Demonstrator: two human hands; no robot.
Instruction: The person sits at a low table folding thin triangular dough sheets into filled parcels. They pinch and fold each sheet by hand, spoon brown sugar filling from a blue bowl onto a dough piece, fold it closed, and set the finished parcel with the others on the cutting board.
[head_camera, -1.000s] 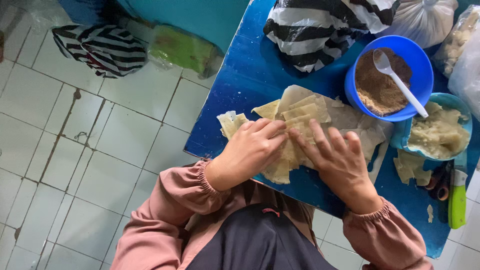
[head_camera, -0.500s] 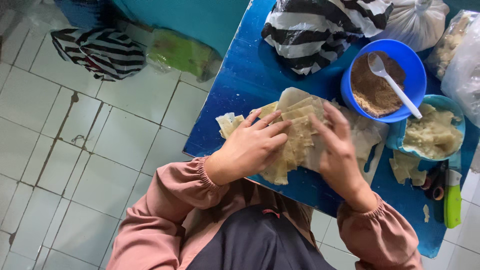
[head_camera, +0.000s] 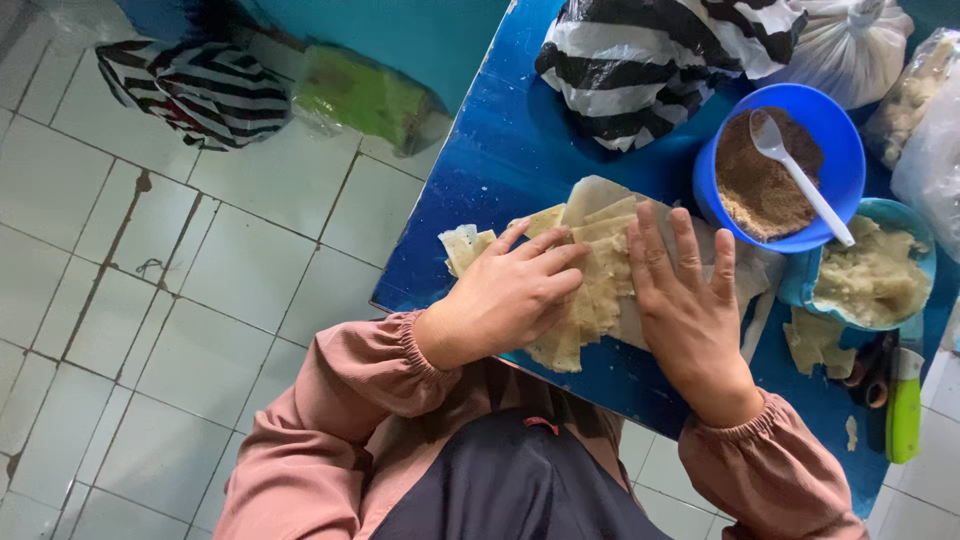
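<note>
- Far left, on the tiled floor (head_camera: 150, 300): striped black-and-white bag (head_camera: 195, 85) and a green packet (head_camera: 360, 95), both well apart from the work.
- Left hand (head_camera: 510, 295): flat on the wrappers, fingers loosely together and slightly curled, pinching nothing; seemingly placed so to pin the pile against the blue surface (head_camera: 500, 150).
- Stack of thin wrappers (head_camera: 590, 270): at the near edge of the surface, under and between both hands; pale yellow-beige, floury, soft-edged, sheets fanned and overlapping, corners poking out left and top.
- Right hand (head_camera: 690, 310): palm down, fingers spread wide over the stack's right side, likely to press it flat.
- Further right: blue bowl (head_camera: 835, 140) of brown filling with a white spoon (head_camera: 800, 175); teal bowl (head_camera: 905, 215) of pale mash; green-handled tool (head_camera: 905, 420) at the edge.
</note>
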